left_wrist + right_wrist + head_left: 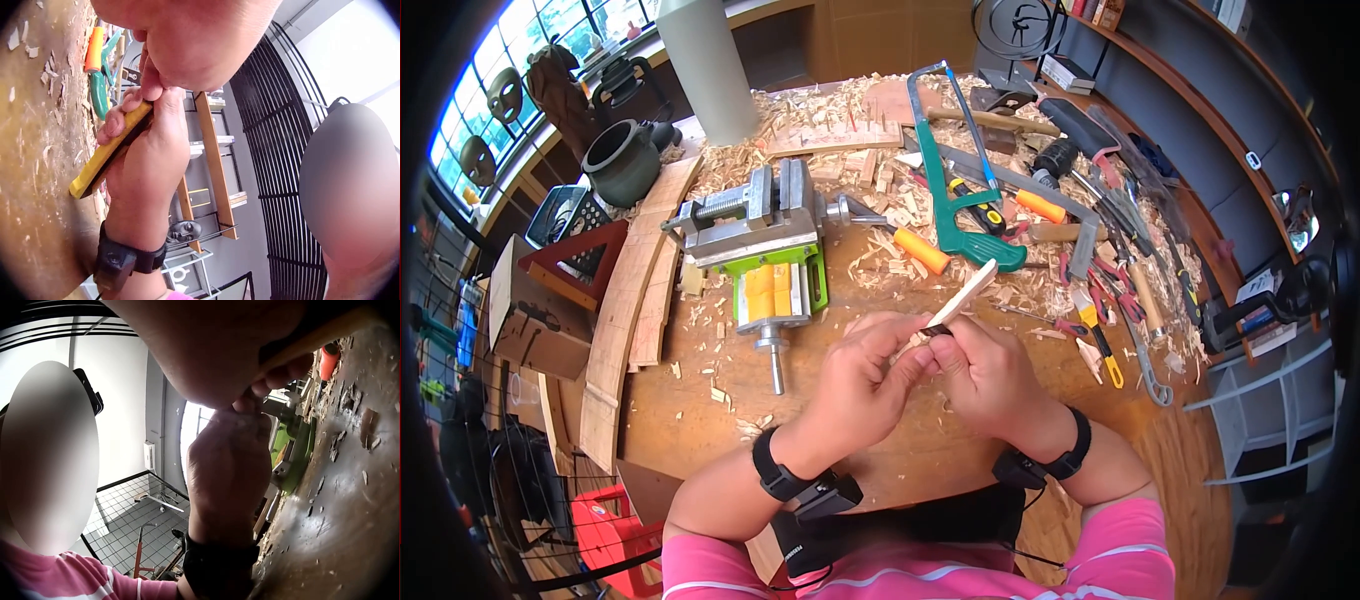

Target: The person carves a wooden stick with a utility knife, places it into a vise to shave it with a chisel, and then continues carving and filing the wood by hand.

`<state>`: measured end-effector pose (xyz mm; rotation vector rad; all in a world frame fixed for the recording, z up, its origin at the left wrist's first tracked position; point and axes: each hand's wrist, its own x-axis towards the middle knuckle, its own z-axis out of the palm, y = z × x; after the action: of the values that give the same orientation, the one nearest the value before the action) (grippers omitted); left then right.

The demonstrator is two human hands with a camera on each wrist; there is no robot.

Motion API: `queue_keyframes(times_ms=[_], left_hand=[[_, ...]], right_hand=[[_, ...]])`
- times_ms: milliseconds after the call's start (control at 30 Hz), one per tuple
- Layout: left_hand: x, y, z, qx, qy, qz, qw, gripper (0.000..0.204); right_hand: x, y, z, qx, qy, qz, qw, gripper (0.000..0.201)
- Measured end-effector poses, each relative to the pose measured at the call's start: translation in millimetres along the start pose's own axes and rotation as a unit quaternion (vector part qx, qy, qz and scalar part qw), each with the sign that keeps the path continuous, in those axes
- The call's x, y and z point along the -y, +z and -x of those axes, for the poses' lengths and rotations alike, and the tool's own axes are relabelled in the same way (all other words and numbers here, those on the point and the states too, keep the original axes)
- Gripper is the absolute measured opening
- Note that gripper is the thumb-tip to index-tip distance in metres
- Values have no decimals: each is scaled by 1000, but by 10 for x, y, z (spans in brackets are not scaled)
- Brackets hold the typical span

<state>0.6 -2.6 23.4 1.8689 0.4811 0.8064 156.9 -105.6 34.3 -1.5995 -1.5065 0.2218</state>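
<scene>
Both hands meet over the front of the workbench. My left hand (865, 365) holds a pale, narrow wooden stick (966, 293), its far end slanting up and away to the right. The right hand (990, 370) is pressed close against the left, thumbs side by side at the stick's near part. In the left wrist view, the right fingers curl round the yellow-and-black handle (112, 153) of a knife. A short dark strip (937, 331) lies across the stick between the hands. Fingers hide most of the knife's working end.
A vise (750, 220) with a green base stands to the left. Behind the hands lie a green hacksaw (955, 220) and an orange-handled tool (922, 251). Pliers, a yellow cutter (1100, 335) and other tools crowd the right side. Wood shavings cover much of the bench.
</scene>
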Motion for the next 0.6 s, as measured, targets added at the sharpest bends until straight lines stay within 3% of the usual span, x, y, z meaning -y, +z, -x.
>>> queue_keyframes(times_ms=[167,233,567,600], left_hand=[[-13,-20,-34,3,-8,-14,1000,29],[-20,-32,-13,16,-91,-8,996,27],[14,-72,-17,57,-40,-39,997,32],[58,-47,8,69,-88,87,990,35]], right_hand=[[-56,15,-21,-11,-45,28,999,11],[-87,28,-4,-7,-55,50,997,11],[-54,-36,-13,20,-38,7,999,15],[-51,-56,-25,22,-30,-16,999,17]])
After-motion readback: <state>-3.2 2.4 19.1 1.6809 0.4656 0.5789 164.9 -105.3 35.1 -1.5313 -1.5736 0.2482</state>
